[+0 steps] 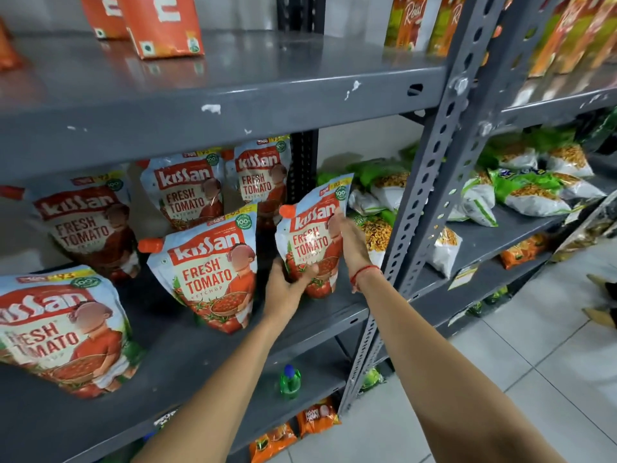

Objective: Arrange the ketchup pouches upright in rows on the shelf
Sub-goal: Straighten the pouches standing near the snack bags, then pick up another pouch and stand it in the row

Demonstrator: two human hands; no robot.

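Observation:
Several Kissan ketchup pouches stand on the grey middle shelf (187, 359). At the shelf's right end both hands hold one upright pouch (309, 242) with an orange cap. My left hand (287, 289) grips its lower left corner. My right hand (350, 242) presses flat against its right side. To its left stands a front-row pouch (207, 269), and another large one (63, 332) is at the far left. Behind them three more pouches (187, 192) stand in a back row.
A perforated grey upright post (424, 208) stands just right of the held pouch. Green and white snack bags (531, 192) fill the neighbouring rack. Orange cartons (163, 25) sit on the top shelf. A green bottle (289, 382) stands on the lower shelf. White floor tiles lie to the right.

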